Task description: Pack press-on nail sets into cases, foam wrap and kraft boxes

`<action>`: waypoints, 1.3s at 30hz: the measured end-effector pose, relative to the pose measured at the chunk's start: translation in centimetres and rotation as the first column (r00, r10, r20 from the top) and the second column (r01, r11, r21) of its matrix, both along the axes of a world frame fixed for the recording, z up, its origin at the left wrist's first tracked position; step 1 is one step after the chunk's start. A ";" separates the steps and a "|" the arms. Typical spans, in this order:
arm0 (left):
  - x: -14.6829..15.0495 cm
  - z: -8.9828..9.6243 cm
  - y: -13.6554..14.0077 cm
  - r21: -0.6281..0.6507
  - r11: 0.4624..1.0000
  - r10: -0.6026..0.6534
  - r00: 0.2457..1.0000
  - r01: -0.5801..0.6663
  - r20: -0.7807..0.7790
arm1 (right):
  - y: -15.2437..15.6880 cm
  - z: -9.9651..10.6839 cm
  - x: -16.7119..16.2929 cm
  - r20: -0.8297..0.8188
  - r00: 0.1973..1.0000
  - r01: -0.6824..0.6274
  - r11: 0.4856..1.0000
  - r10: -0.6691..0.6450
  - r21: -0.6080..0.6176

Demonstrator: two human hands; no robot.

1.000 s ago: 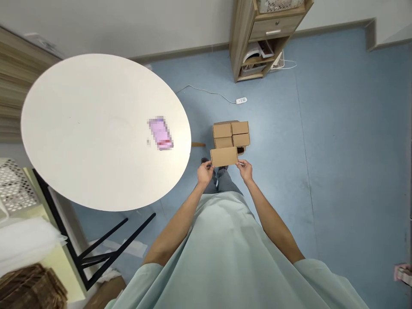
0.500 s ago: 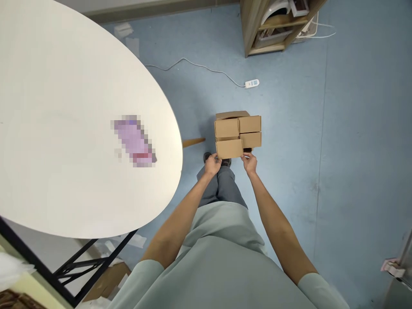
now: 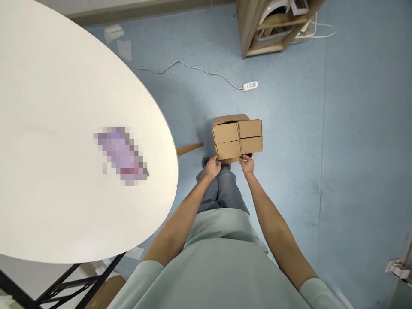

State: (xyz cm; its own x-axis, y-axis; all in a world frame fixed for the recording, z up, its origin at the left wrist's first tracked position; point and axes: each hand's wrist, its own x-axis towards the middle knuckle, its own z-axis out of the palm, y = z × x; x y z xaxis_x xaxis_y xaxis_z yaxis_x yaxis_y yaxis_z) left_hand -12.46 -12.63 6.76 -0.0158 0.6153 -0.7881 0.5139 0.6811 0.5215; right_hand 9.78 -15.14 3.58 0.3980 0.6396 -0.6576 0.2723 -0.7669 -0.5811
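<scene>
Several small brown cardboard boxes sit together in two rows on top of more cardboard, low in front of my legs. My left hand (image 3: 213, 168) has its fingers closed at the near left corner of the front left cardboard box (image 3: 228, 150). At that box's near right corner, the bent fingers of my right hand (image 3: 247, 164) touch its edge. The front right box (image 3: 251, 144) lies flush beside it. Behind them are the back left box (image 3: 225, 133) and the back right box (image 3: 250, 128). A raised cardboard flap (image 3: 231, 118) shows at the far side.
A white round-edged table (image 3: 80, 214) fills the left side, with a blurred purple item (image 3: 120, 154) on it. Its wooden leg (image 3: 189, 149) reaches near the boxes. On the blue floor (image 3: 289, 107) lies a power strip (image 3: 250, 86) with a cable. A wooden shelf (image 3: 246, 30) stands beyond.
The front left box has gone down and away from me, closing the gap to the back left box. Both hands moved with it. The view has shifted slightly.
</scene>
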 end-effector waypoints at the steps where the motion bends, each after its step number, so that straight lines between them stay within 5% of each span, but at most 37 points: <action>1: -0.1 1.5 0.0 -0.006 1.000 -0.015 1.000 0.015 -0.002 | -0.2 1.6 -0.1 -0.004 0.999 0.034 0.999 -0.034 -0.028; 10: -1.8 21.6 -1.6 0.075 0.996 -0.060 0.996 0.055 0.063 | -2.6 20.7 -1.0 -0.178 0.980 0.098 0.994 -0.087 0.054; 15: -2.4 29.3 -3.2 0.178 0.984 -0.020 0.990 -0.006 0.143 | -3.9 27.2 -1.7 -0.269 0.963 0.050 0.988 -0.010 0.143; 27: -5.2 38.0 -8.9 0.272 0.864 0.308 0.871 -0.424 0.383 | -3.5 33.7 -7.7 -0.454 0.841 -0.191 0.946 0.295 0.261; 39: -13.2 41.7 -15.8 0.354 0.713 0.406 0.768 -0.606 0.496 | -6.8 39.9 -16.5 -0.414 0.779 -0.320 0.866 0.471 0.384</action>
State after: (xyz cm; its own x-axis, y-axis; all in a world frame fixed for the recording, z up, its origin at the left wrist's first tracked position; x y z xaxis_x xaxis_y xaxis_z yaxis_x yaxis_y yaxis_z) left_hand -25.71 -28.45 48.44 -0.2198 0.8828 -0.4152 -0.1272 0.3960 0.9094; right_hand -6.68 -21.96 43.46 -0.2495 0.8509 -0.4622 0.1444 -0.4393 -0.8867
